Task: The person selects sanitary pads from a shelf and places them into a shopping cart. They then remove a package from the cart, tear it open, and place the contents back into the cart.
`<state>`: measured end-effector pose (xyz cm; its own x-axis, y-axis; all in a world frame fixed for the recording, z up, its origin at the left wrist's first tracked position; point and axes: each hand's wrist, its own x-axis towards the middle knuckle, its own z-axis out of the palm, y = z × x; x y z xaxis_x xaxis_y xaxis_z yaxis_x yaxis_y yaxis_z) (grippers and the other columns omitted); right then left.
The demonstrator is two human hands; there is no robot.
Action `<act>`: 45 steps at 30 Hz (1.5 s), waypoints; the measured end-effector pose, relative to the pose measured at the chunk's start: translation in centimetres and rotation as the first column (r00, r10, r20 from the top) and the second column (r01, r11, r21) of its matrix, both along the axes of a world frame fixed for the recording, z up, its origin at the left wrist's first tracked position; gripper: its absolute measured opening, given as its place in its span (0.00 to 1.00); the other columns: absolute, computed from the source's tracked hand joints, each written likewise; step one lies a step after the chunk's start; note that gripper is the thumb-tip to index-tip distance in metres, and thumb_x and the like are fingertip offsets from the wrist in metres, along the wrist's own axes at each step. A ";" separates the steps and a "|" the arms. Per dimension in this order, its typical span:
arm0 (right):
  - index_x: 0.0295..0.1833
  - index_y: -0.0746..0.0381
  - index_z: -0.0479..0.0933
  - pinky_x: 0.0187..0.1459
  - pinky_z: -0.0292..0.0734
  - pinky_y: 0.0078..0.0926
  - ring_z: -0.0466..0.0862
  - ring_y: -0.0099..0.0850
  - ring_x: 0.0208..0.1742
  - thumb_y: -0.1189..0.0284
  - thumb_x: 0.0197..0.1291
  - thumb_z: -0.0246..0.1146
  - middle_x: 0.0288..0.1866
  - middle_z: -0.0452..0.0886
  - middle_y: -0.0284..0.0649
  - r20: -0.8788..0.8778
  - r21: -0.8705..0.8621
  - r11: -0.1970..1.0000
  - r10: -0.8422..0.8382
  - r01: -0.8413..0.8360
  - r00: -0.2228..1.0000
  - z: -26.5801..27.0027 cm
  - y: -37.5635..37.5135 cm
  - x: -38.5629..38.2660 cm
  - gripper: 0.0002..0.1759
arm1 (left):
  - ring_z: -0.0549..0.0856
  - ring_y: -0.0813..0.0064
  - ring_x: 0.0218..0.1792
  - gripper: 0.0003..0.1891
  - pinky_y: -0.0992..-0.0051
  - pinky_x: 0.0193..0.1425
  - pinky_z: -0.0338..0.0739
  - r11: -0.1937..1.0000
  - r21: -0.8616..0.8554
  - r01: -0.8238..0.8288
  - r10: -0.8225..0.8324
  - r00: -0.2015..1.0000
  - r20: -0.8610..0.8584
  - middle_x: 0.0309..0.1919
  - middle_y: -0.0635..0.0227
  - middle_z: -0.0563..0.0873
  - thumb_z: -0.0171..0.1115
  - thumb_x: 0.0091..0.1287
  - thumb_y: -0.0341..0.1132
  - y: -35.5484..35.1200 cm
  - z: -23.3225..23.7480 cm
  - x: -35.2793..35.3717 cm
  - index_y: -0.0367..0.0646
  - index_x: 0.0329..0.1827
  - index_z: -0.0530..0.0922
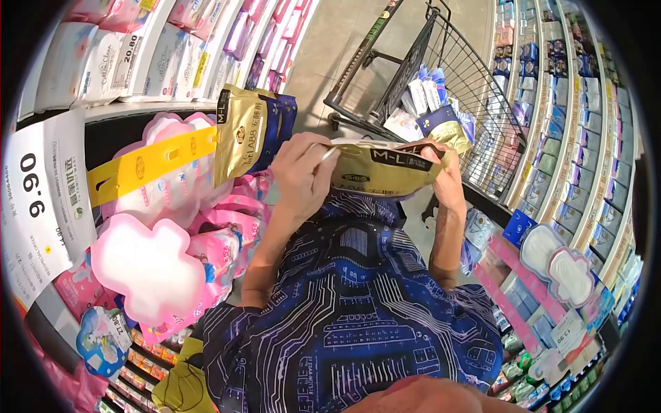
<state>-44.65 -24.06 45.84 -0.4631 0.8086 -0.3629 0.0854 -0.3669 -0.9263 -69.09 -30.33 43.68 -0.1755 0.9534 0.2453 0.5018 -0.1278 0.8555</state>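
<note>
A gold package (375, 172) with a black "M-L" label is held in front of my chest. My left hand (303, 168) grips its left end, with something thin and white at the fingers. At its right end my right hand (447, 172) is closed round the edge, thumb and fingers on the top corner. Left of my left hand, another gold and blue package (244, 134) hangs at the end of a yellow strip (162, 158).
A black wire shopping cart (482, 103) with several packages stands ahead. Shelves of packages (544, 138) run along the right. Pink packages (227, 234), a white-pink cutout sign (148, 268) and a price sign (48, 199) are at the left.
</note>
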 end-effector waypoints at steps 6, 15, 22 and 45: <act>0.50 0.74 0.78 0.50 0.75 0.28 0.81 0.27 0.45 0.34 0.64 0.45 0.44 0.84 0.43 -0.077 0.187 0.979 -0.062 0.075 0.995 -1.1 -2.8 -4.6 0.47 | 0.80 0.63 0.29 0.03 0.71 0.34 0.72 0.997 -0.067 -0.028 0.034 0.994 0.099 0.28 0.62 0.82 0.67 0.58 0.24 -0.3 -0.6 -3.5 0.36 0.29 0.81; 0.45 0.69 0.81 0.38 0.72 0.18 0.75 0.17 0.35 0.68 0.62 0.67 0.33 0.82 0.31 0.214 0.079 0.997 -0.029 0.013 0.976 0.6 -2.0 -8.9 0.14 | 0.80 0.66 0.29 0.05 0.71 0.34 0.73 0.996 -0.080 -0.027 0.032 0.997 0.071 0.26 0.63 0.81 0.72 0.52 0.25 -0.8 -0.5 -5.8 0.37 0.27 0.83; 0.46 0.69 0.82 0.40 0.74 0.18 0.78 0.16 0.37 0.75 0.64 0.65 0.36 0.85 0.34 0.129 0.162 0.982 0.081 -0.102 0.988 0.4 -1.2 -8.9 0.09 | 0.79 0.67 0.28 0.06 0.70 0.33 0.73 0.966 -0.181 -0.183 0.201 0.976 0.084 0.24 0.64 0.80 0.75 0.50 0.26 -1.6 0.5 -5.4 0.37 0.27 0.84; 0.48 0.63 0.80 0.39 0.75 0.34 0.81 0.45 0.38 0.80 0.52 0.59 0.36 0.81 0.45 0.278 0.644 0.569 0.447 -0.510 0.850 3.3 4.3 -16.7 0.15 | 0.74 0.60 0.64 0.27 0.61 0.71 0.62 0.727 0.085 -0.682 0.609 0.697 0.378 0.61 0.49 0.75 0.56 0.70 0.30 -6.0 1.3 -9.9 0.29 0.70 0.63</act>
<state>-61.30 -19.73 49.18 -0.8536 0.5035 0.1338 0.1393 0.4681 -0.8726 -79.01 -36.37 44.98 -0.8269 0.5084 0.2404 0.2457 -0.0579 0.9676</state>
